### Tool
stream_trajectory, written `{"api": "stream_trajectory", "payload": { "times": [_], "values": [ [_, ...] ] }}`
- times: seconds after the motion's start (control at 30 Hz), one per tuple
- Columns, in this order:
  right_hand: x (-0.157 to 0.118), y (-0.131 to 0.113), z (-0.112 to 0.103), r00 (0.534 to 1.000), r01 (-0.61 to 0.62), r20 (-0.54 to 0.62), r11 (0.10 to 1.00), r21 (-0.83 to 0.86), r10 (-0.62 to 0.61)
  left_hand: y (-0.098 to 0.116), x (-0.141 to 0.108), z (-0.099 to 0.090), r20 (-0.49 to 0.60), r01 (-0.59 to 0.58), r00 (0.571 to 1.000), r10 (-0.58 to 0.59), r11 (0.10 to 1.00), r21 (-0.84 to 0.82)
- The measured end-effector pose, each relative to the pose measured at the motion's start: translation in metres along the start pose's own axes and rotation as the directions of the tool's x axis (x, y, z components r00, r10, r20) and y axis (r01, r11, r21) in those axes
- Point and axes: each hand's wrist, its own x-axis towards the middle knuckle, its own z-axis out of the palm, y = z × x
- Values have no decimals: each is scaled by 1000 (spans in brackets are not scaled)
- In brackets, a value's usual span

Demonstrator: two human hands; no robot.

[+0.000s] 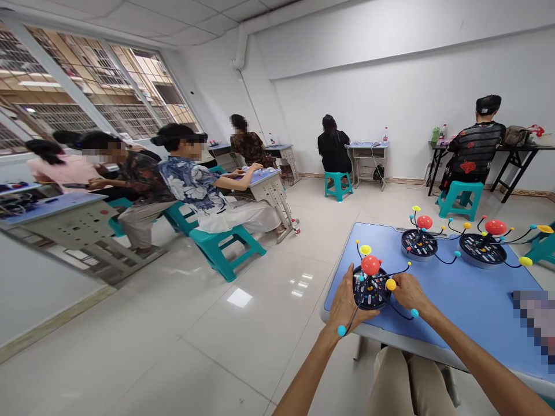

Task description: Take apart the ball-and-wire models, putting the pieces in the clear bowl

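Note:
A solar system model with a round black base (372, 297) is in front of me at the left end of the blue desk. A large red ball (370, 265) tops its middle, and thin dark arms with small coloured balls spread around it. My left hand (344, 303) wraps the base from the left and below, thumb up along its side. My right hand (407, 293) is closed at the model's right side, its fingertips pinching at an orange-yellow ball (391, 284). A light blue ball (341, 330) hangs over my left wrist, another (414, 313) below my right hand.
Two similar models, one nearer (419, 244) and one farther right (483, 251), stand along the desk's (451, 306) far side. A blurred-out flat item (535, 323) lies at the right. Several people sit at other desks on teal stools (225, 248).

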Motion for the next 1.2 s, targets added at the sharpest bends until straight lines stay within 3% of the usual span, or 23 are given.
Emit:
{"api": "stream_trajectory", "payload": {
  "times": [0.2, 0.43, 0.63, 0.8, 0.9, 1.0, 1.1, 1.2],
  "values": [
    [-1, -2, -3, 1000, -22, -3, 998, 63, 22, 4, -1, -3, -2, -17, 1000, 17, 1000, -14],
    [4, 6, 4, 994, -80, 95, 975, 206, 62, 4, 4, -3, 11, -33, 999, 33, 999, 20],
    [2, 11, 8, 999, 40, -1, 998, 49, -40, 0, 2, -4, 16, -47, 999, 47, 998, -33],
    [-22, 29, -14, 973, 183, -135, 982, -36, -186, -1, -7, -3, 21, 4, 1000, -4, 1000, -19],
    [-61, 32, -28, 906, 253, -343, 967, -32, -249, -3, -12, 5, -45, -17, 999, 18, 1000, 25],
    [-103, 21, -20, 766, 403, -492, 906, -134, -413, -5, -15, 16, -111, -68, 991, 78, 994, 90],
    [-122, 5, 12, 701, 490, -409, 812, -318, -584, -5, -17, 23, -146, -128, 978, 149, 981, 148],
    [-109, -9, 44, 722, 449, -312, 762, -467, -617, -5, -20, 25, -175, -148, 968, 180, 972, 181]
  ]
}}
